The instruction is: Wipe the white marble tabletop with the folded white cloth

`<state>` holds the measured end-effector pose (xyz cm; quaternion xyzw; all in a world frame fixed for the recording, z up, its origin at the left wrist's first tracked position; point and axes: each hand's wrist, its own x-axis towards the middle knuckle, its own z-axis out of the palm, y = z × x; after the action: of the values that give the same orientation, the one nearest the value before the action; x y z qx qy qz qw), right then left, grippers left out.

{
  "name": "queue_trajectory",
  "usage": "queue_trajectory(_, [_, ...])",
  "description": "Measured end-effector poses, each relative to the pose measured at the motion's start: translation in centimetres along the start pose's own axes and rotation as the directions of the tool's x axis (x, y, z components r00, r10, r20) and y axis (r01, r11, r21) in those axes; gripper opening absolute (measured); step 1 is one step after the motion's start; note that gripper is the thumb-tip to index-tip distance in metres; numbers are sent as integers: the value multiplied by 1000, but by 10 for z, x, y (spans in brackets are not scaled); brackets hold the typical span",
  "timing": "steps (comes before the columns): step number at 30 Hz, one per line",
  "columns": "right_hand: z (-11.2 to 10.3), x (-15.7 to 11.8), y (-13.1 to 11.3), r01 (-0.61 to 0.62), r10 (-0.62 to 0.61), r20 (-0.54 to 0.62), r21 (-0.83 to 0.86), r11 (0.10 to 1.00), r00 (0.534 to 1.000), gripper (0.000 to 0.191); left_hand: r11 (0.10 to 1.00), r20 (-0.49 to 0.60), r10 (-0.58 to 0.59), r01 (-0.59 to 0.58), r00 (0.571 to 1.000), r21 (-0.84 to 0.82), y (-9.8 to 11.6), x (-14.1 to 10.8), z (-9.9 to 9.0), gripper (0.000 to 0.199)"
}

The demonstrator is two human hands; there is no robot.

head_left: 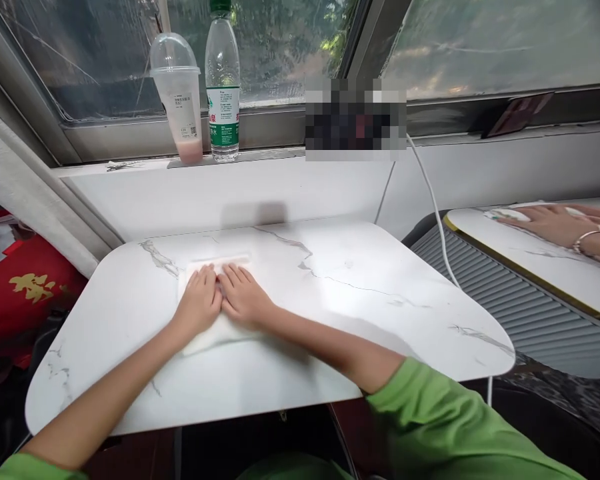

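A folded white cloth (221,332) lies on a white marbled table (330,333). My left hand (200,298) rests palm down on its left part, with the fingers laid out forward. Beside it my right hand (245,295) also lies flat on the cloth, its fingers pointing away from me. The two hands touch near the thumbs. A small dark patch shows between them, too small to make out. The palms are hidden.
A lidded plastic cup (183,107) and a water bottle (223,100) stand on the windowsill. Beside them is a pixelated patch. A white cable (435,207) hangs at the right. Another person's hands (555,223) rest on a second table (540,267). A red bag (35,287) is at the left.
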<state>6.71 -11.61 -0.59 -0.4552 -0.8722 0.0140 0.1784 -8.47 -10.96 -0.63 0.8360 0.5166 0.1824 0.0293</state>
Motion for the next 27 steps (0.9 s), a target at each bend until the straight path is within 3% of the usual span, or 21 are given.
queue_trajectory(7, [14, 82, 61, 21, -22, -12, -16, 1000, 1000, 49, 993, -10, -118, 118, 993, 23, -28, 88, 1, 22])
queue_trajectory(12, [17, 103, 78, -51, 52, -12, 16, 999, 999, 49, 986, -21, -168, 168, 985, -8, -36, 114, 5, 16])
queue_trajectory(17, [17, 99, 77, -71, 71, -22, 5, 997, 997, 50, 982, -19, -182, 181, 983, -53, -40, 110, 7, 21])
queue_trajectory(21, [14, 84, 72, -56, 56, -13, -11, 998, 998, 52, 985, -13, -164, 163, 986, -53, -30, 98, 7, 27])
queue_trajectory(27, [2, 16, 56, -51, 51, -3, -39, 998, 999, 55, 997, 27, -68, 68, 997, 24, 16, 52, 13, 39])
